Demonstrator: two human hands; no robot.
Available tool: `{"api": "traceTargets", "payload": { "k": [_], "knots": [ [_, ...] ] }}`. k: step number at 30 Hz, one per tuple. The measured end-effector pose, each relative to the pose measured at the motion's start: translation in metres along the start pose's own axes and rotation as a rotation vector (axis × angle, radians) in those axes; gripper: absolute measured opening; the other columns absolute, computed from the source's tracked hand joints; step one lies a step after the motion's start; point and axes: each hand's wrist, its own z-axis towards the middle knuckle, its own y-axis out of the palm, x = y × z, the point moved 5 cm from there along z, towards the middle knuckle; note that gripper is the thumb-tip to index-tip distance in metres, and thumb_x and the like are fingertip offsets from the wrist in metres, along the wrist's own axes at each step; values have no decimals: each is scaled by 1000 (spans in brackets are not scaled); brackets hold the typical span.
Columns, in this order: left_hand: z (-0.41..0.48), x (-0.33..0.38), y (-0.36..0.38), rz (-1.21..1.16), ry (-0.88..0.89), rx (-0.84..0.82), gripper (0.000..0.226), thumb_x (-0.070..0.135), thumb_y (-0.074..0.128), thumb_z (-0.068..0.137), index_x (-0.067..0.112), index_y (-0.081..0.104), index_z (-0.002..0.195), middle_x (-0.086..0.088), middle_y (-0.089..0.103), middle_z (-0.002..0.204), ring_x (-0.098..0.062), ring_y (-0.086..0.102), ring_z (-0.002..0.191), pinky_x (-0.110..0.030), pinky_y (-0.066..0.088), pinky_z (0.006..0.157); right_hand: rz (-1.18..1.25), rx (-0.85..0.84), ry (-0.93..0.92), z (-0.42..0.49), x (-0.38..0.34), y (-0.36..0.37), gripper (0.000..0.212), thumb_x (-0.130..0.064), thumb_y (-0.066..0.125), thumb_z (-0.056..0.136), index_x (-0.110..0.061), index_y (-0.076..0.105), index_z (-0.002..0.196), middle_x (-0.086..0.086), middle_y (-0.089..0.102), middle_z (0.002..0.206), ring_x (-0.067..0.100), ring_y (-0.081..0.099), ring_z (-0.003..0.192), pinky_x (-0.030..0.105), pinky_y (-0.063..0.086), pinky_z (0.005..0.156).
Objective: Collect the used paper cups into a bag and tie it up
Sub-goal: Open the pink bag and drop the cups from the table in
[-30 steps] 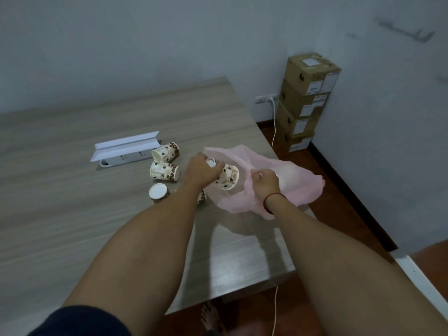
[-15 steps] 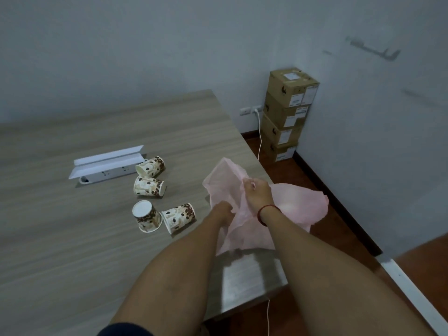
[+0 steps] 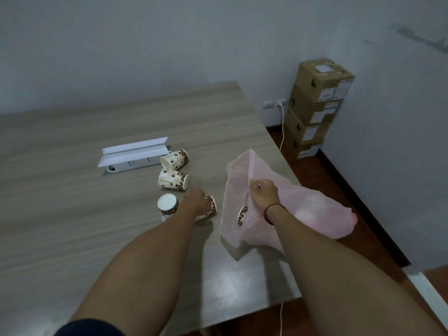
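Note:
A thin pink plastic bag (image 3: 305,204) lies at the table's right edge. My right hand (image 3: 263,192) pinches its rim and holds the mouth up. Inside the bag one paper cup (image 3: 242,215) with brown bean print shows through the opening. My left hand (image 3: 196,202) is closed over a cup lying on its side (image 3: 211,206) just left of the bag. An upside-down cup (image 3: 167,206) stands beside that hand. Two more cups lie on their sides behind, one (image 3: 172,179) in the middle and one (image 3: 175,159) by the power strip.
A white power strip (image 3: 135,163) with a folded white card (image 3: 135,151) over it sits on the wooden table (image 3: 72,226). Stacked cardboard boxes (image 3: 312,107) stand in the corner by a wall socket. A white cable (image 3: 282,132) hangs past the table's right edge.
My left hand came out of the bag, leaving a cup inside, and moved left onto the lying cup. My right hand kept hold of the bag's rim.

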Motion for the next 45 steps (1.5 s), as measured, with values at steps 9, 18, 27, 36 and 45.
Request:
{"api": "traceTargets", "payload": {
  "k": [9,18,27,36,45],
  "knots": [
    [26,-6,2,410,56,56,50,26,68,82,14,53,129,-10,60,129,-29,57,121,-36,46,98,-27,20,53,17,4,13,39,-27,42,97,-15,43,59,7,48,66,21,45,63,33,40,69],
    [39,-8,4,59,10,79,76,56,65,79,11,40,135,-12,50,136,-33,52,124,-42,42,101,-28,56,54,23,3,8,35,-26,43,96,-6,51,69,15,54,76,25,51,73,35,43,70],
    [37,57,-18,-749,73,63,53,44,65,86,-5,64,106,-24,68,108,-30,67,85,-37,56,64,23,41,10,20,-17,-17,42,-25,43,96,-16,40,54,2,40,57,21,44,63,31,37,66],
    [25,104,36,-915,-92,-51,58,48,73,76,5,64,115,-12,68,102,-28,66,88,-33,57,61,192,-14,23,13,-23,-34,36,-29,45,95,-21,40,60,-3,38,57,13,40,53,24,34,51],
    [1,131,62,-647,40,-390,28,23,49,93,14,55,67,-4,53,60,-13,41,45,-17,34,39,179,-18,47,12,-10,-38,38,-29,44,96,-22,38,60,-2,37,57,13,41,54,24,35,53]
  ]
}}
